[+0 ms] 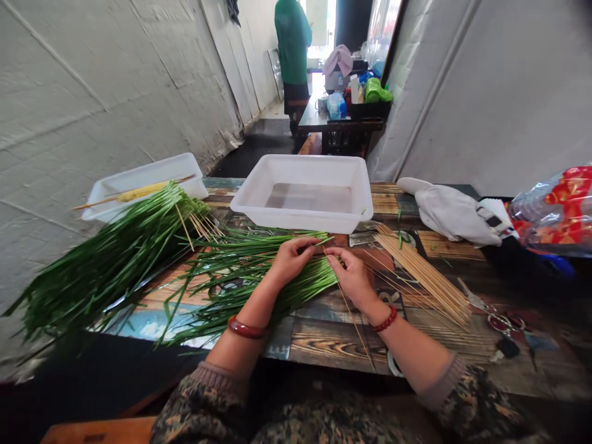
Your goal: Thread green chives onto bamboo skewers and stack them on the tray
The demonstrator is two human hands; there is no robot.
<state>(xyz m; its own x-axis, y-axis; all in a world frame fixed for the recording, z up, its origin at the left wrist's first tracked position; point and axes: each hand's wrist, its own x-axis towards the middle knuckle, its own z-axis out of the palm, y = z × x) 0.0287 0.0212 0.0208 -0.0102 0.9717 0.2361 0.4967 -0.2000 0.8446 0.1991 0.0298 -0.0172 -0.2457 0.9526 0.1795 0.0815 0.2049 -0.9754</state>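
My left hand (292,260) pinches the pale ends of a few garlic chives, its thumb and forefinger closed on them. Close beside it, my right hand (354,277) grips a thin bamboo skewer (352,317) near its upper end; the rest slants down toward the table's front edge. The two sets of fingertips almost meet, and I cannot tell whether the skewer's tip has pierced the stalks. Loose garlic chives (231,271) spread beneath and left of my hands. Farther left lies a heap of skewered chives (115,246), with several skewer ends sticking out.
A white plastic tub (300,221) stands behind my hands. Bamboo skewers (420,271) lie to the right, near scissors (474,297) and keys (499,351). A second white tub (185,166) is at left, a white cap (456,209) at right. A person (292,49) stands farther back.
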